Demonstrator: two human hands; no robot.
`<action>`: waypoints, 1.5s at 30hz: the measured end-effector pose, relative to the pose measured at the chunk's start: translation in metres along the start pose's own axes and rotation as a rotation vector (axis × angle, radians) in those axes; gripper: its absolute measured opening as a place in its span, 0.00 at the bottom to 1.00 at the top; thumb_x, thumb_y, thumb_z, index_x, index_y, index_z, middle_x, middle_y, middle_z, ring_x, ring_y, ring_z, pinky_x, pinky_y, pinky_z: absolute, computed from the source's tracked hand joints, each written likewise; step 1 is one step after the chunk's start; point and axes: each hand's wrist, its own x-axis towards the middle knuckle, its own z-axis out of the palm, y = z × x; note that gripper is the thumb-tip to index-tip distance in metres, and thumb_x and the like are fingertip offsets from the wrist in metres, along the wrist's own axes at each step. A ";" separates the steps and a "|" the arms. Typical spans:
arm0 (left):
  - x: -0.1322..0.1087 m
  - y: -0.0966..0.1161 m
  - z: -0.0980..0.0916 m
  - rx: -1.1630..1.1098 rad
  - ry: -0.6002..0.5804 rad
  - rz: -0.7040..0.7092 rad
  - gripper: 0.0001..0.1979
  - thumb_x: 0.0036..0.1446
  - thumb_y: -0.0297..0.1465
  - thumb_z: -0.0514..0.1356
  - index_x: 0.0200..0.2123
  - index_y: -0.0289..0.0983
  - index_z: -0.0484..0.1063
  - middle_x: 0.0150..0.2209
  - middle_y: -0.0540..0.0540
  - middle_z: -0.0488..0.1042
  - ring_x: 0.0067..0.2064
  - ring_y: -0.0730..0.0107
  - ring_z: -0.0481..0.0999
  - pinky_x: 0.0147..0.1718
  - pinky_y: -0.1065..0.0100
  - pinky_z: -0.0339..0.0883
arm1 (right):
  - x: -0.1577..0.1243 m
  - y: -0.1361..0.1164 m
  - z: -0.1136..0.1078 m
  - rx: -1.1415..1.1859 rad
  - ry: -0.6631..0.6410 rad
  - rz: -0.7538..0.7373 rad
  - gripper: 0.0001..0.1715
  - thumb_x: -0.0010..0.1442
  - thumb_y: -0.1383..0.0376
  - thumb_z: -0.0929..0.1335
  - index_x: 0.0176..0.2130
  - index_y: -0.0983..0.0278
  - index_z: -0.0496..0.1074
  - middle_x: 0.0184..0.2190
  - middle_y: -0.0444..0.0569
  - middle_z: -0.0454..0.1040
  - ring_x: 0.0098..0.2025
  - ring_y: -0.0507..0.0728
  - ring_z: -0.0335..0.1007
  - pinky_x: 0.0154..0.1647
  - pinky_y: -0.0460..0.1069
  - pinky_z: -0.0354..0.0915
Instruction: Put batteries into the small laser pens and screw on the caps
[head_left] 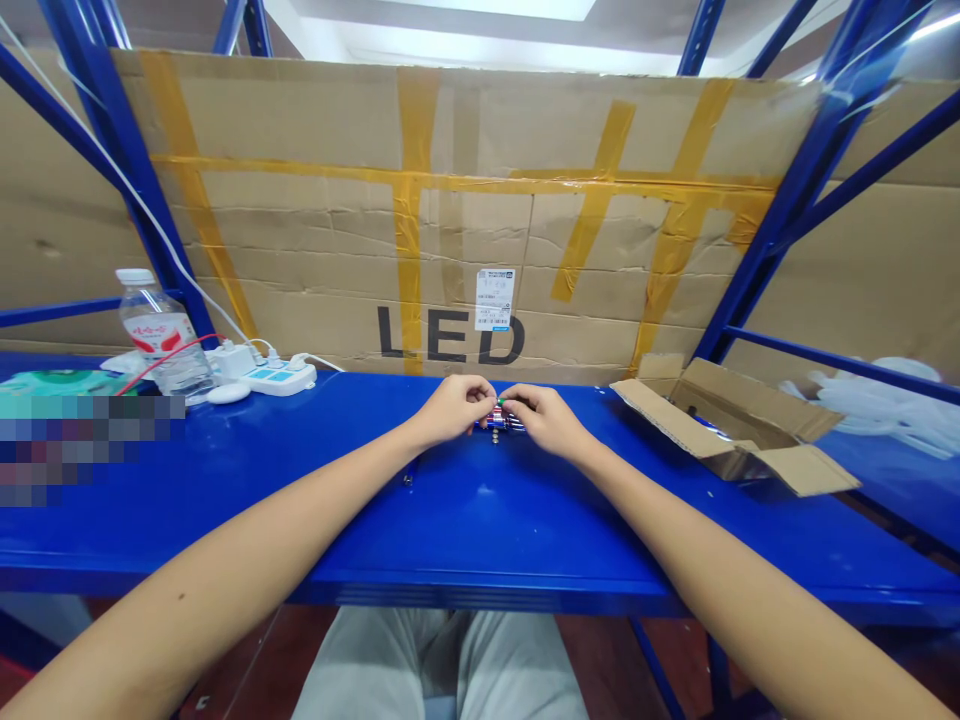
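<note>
My left hand (459, 405) and my right hand (547, 415) meet over the middle of the blue table, fingertips almost touching. A small green piece (502, 402) sits between the right thumb and fingers. The left fingers are pinched together close beside it; what they hold, if anything, is hidden. Just beneath both hands lies a cluster of small shiny red, blue and silver pieces (513, 424), partly covered by the fingers and too small to name. Some tiny metallic bits (495, 437) are on the table in front of the cluster. Another small dark metal part (408, 480) rests near my left forearm.
An open cardboard box (720, 425) stands to the right, clear plastic wrapping (885, 400) beyond it. At left are a water bottle (161, 345), a white power strip (277, 375) and cables. A large cardboard sheet (330, 240) rises behind the blue table (480, 540), between blue posts.
</note>
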 end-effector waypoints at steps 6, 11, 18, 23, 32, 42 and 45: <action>0.001 0.003 0.001 -0.064 0.011 -0.036 0.04 0.55 0.28 0.57 0.30 0.33 0.70 0.19 0.52 0.71 0.16 0.78 0.66 0.16 0.74 0.60 | 0.000 0.004 0.006 -0.054 0.126 -0.040 0.08 0.54 0.64 0.68 0.33 0.62 0.63 0.32 0.46 0.70 0.33 0.55 0.65 0.35 0.50 0.62; 0.000 0.010 -0.002 -0.047 -0.007 -0.012 0.04 0.56 0.29 0.57 0.31 0.33 0.69 0.20 0.52 0.71 0.17 0.77 0.66 0.17 0.73 0.60 | -0.001 0.000 0.001 -0.077 0.124 -0.111 0.05 0.58 0.65 0.67 0.30 0.63 0.66 0.28 0.47 0.69 0.31 0.55 0.63 0.34 0.50 0.60; -0.004 0.015 -0.006 0.122 -0.020 0.077 0.05 0.56 0.30 0.57 0.32 0.34 0.70 0.22 0.53 0.70 0.19 0.77 0.67 0.20 0.73 0.60 | -0.003 -0.010 -0.006 -0.078 -0.030 -0.066 0.13 0.63 0.63 0.62 0.30 0.64 0.69 0.26 0.47 0.71 0.30 0.55 0.64 0.34 0.50 0.59; -0.003 0.009 -0.002 0.164 0.029 0.106 0.04 0.55 0.29 0.58 0.31 0.34 0.70 0.22 0.53 0.70 0.21 0.78 0.67 0.21 0.74 0.60 | 0.000 -0.007 -0.004 -0.102 -0.074 -0.031 0.16 0.65 0.63 0.59 0.27 0.63 0.66 0.25 0.46 0.70 0.29 0.54 0.63 0.32 0.49 0.58; 0.001 0.007 -0.002 0.009 0.014 0.008 0.05 0.56 0.30 0.57 0.31 0.34 0.68 0.19 0.53 0.70 0.17 0.77 0.67 0.18 0.73 0.60 | -0.001 0.001 0.000 -0.162 0.122 -0.202 0.06 0.55 0.72 0.63 0.33 0.62 0.64 0.32 0.48 0.67 0.35 0.56 0.64 0.37 0.51 0.61; -0.004 0.009 -0.001 0.099 0.012 0.085 0.04 0.55 0.29 0.57 0.32 0.34 0.69 0.23 0.52 0.70 0.19 0.77 0.68 0.19 0.73 0.61 | -0.001 -0.008 -0.004 -0.208 0.033 -0.184 0.13 0.64 0.69 0.59 0.31 0.63 0.69 0.29 0.50 0.70 0.33 0.56 0.66 0.36 0.51 0.60; -0.004 0.009 0.000 0.127 0.040 0.117 0.05 0.55 0.30 0.57 0.33 0.34 0.70 0.25 0.52 0.71 0.20 0.78 0.68 0.20 0.74 0.62 | -0.001 -0.007 -0.001 -0.189 0.053 -0.140 0.10 0.63 0.66 0.61 0.31 0.62 0.68 0.30 0.50 0.70 0.34 0.57 0.66 0.37 0.51 0.60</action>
